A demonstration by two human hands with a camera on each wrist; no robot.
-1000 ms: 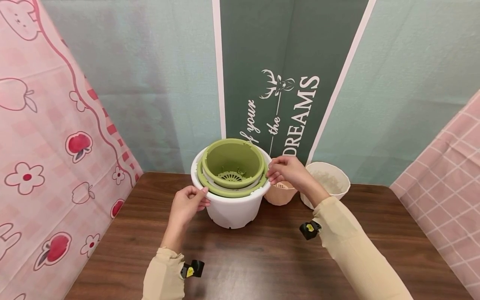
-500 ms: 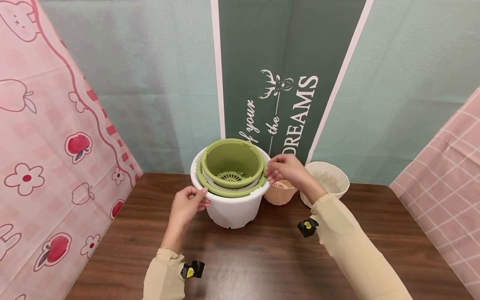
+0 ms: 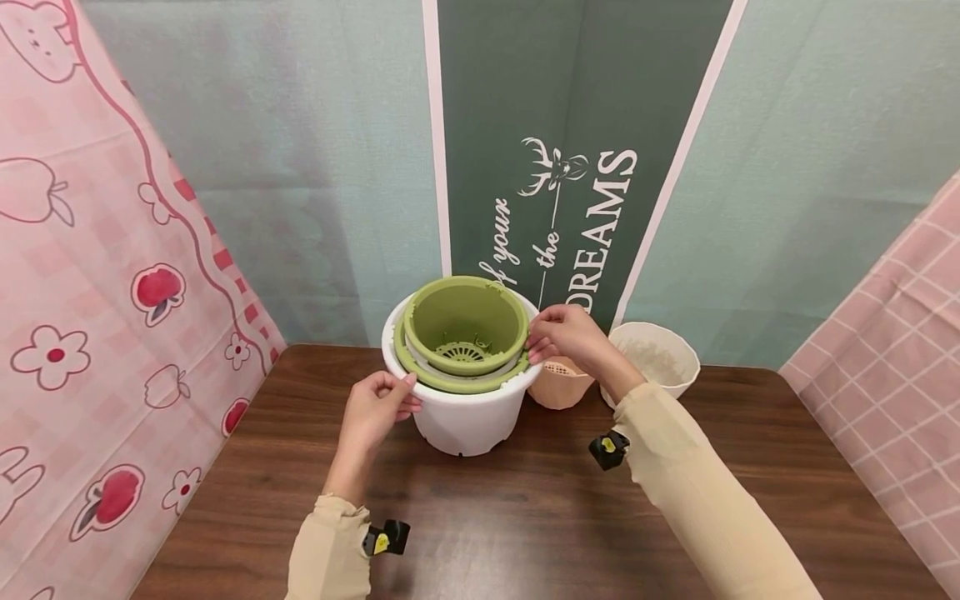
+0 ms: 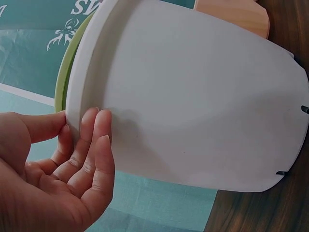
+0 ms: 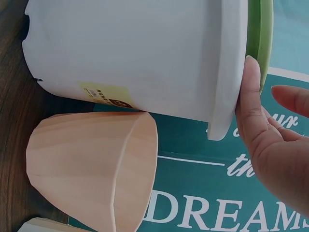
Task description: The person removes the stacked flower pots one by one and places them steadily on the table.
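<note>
A large white plastic flowerpot (image 3: 467, 423) stands upright on the table with smaller pots nested in it. Inside lie a wider green pot (image 3: 468, 385), a pale pot whose rim shows as a thin ring, and a green pot (image 3: 453, 312) with a slotted bottom on top. My left hand (image 3: 375, 408) pinches the white rim at the front left, thumb over the edge and fingers beneath. At the right side, my right hand (image 3: 573, 337) touches the rim. In the right wrist view one finger (image 5: 251, 84) lies along the rim, with the thumb apart from it.
Close to the white pot's right stands a small peach pot (image 3: 558, 390). A cream faceted pot (image 3: 660, 358) is farther right, partly behind the right forearm. All rest on a dark wooden table (image 3: 480, 525) against a teal cloth (image 3: 315, 167), with pink cloths at both sides.
My right hand has shifted slightly left along the rim, further over the green pots. The left hand has kept its grip in place, and the white pot stays put.
</note>
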